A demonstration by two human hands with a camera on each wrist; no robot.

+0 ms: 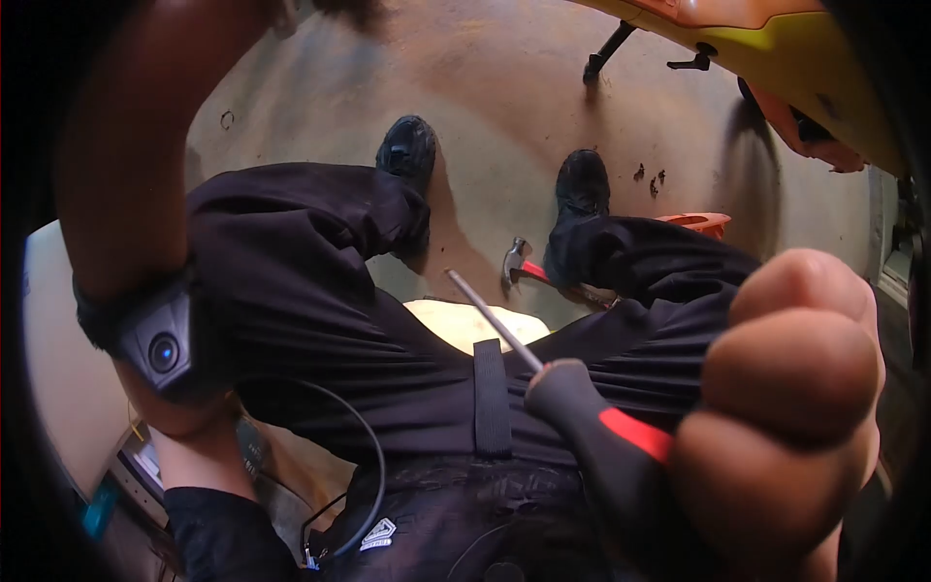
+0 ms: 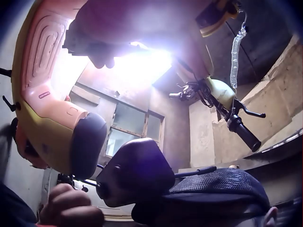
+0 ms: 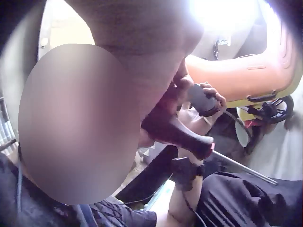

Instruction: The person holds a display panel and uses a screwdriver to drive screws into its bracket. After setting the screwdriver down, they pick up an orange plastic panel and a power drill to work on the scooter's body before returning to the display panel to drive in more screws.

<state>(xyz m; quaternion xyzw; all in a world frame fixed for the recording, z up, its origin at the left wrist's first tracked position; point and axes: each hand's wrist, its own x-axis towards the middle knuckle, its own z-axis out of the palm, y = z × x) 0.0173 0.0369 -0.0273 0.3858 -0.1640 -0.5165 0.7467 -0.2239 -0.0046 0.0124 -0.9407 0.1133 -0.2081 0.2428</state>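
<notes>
Concrete floor (image 1: 485, 107), hammer (image 1: 517, 260) on it; our right hand (image 1: 790, 407), fingers clasping screwdriver (image 1: 592, 417). Our left hand (image 3: 214, 92), fingers clasping grey grip (image 3: 201, 101).

**Clearance findings: floor at the feet, lap, and scooter side**

Bare concrete floor (image 1: 485, 126) lies open between the left shoe (image 1: 407, 145) and the right shoe (image 1: 582, 182), and passage there is free. The nearer gap is narrowed by a hammer (image 1: 517, 260) lying on the floor just beside the right shoe. An orange container (image 1: 700, 223) stands past the right knee.

The scooter body (image 1: 776, 48) overhangs the far right corner of the floor, with its stand (image 1: 606, 50) planted below. The screwdriver (image 1: 567, 393), gripped by the right hand (image 1: 786, 407), slants across the lap. The upright left forearm (image 1: 126, 175) closes the left side. The left hand (image 3: 214, 92) grips a grey part (image 3: 202, 101) beneath the scooter body.
</notes>
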